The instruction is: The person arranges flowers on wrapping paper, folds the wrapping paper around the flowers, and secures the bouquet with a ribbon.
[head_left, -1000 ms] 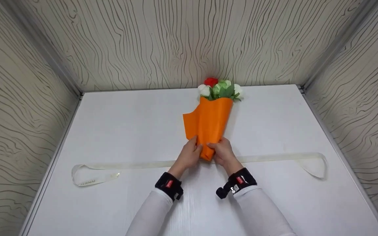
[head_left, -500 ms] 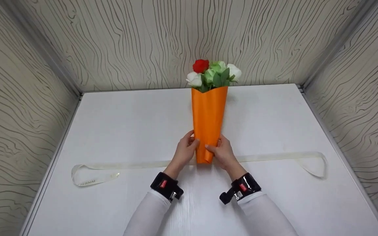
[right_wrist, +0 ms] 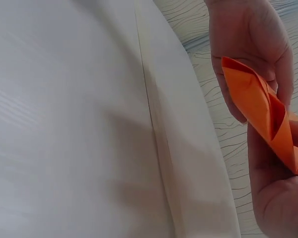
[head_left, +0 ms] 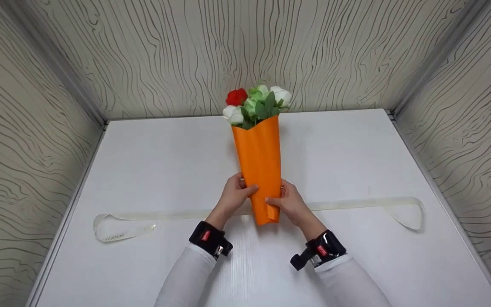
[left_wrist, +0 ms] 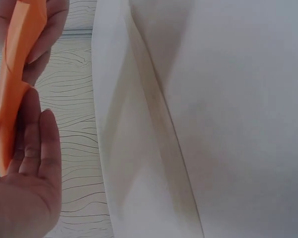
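Observation:
An orange paper wrap [head_left: 260,157] encloses a bouquet with a red flower [head_left: 236,97], white flowers [head_left: 280,96] and green blooms with leaves. My left hand [head_left: 233,194] grips the lower left side of the wrap, thumb across the front. On the other side my right hand [head_left: 293,204] holds it in the same way, slightly lower. In the left wrist view, the left fingers [left_wrist: 32,144] lie behind the paper [left_wrist: 10,99]. The right wrist view shows the folded lower end of the wrap [right_wrist: 253,104] between both hands. Flower stems are hidden inside.
A long pale ribbon [head_left: 352,205] runs across the white table [head_left: 164,162] beneath the bouquet, looped at both ends. Printed letters show on its left loop [head_left: 113,237]. Wood-patterned panels [head_left: 245,51] enclose the table at the back and sides.
The loose orange flap on the left has been wrapped out of sight. The bouquet rose, then came nearer and shifted left, its top leaning left. Both hands moved with it.

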### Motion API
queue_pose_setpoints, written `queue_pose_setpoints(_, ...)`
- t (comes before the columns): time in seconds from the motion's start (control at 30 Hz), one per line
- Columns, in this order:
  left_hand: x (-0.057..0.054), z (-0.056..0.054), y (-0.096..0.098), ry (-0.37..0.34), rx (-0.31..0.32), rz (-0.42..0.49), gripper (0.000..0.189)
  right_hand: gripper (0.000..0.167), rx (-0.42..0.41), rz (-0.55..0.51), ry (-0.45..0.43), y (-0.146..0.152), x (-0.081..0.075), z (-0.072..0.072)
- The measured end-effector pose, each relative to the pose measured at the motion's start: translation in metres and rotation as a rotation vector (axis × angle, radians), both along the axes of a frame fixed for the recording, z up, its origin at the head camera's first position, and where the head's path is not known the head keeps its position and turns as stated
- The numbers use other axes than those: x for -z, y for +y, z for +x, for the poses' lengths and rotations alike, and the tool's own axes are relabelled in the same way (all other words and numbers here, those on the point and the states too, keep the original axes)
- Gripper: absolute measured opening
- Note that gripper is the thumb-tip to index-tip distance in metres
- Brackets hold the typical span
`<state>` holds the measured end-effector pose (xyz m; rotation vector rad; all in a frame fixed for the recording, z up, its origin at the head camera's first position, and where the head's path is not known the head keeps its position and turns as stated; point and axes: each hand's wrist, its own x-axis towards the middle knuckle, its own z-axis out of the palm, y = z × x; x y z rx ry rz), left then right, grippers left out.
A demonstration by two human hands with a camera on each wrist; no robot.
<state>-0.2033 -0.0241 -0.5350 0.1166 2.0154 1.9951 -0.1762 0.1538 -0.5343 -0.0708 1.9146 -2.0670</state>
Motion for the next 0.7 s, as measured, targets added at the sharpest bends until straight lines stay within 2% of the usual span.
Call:
queue_pose_setpoints(0.17,0.005,0.008,0.0,-0.025,-0.003,-0.023,0.042,0.055,0.006,0.162,0.033,0.004,0.0,0.003)
queue_pose_setpoints(0.23,0.005,0.011,-0.001,-0.034,-0.004,-0.043,0.043,0.061,0.007,0.191,0.063,0.005,0.0,0.003)
queue_pose_setpoints(0.33,0.003,0.015,-0.001,-0.035,-0.009,-0.056,0.044,0.067,-0.007,0.152,0.07,0.007,-0.001,0.002)
queue_pose_setpoints(0.43,0.001,0.018,-0.002,-0.024,-0.005,-0.043,0.045,0.065,-0.008,0.046,0.024,0.008,-0.003,0.0)
queue_pose_setpoints(0.57,0.004,0.023,-0.005,-0.004,0.031,-0.016,0.045,0.053,0.09,-0.08,-0.057,0.01,-0.01,-0.003)
queue_pose_setpoints(0.63,0.003,0.028,-0.007,-0.004,0.052,-0.022,0.044,0.048,0.141,-0.051,-0.061,0.011,-0.015,-0.003)
queue_pose_setpoints(0.7,0.005,0.031,-0.01,-0.02,0.07,-0.041,0.045,0.045,0.174,0.03,-0.05,0.012,-0.014,-0.004)
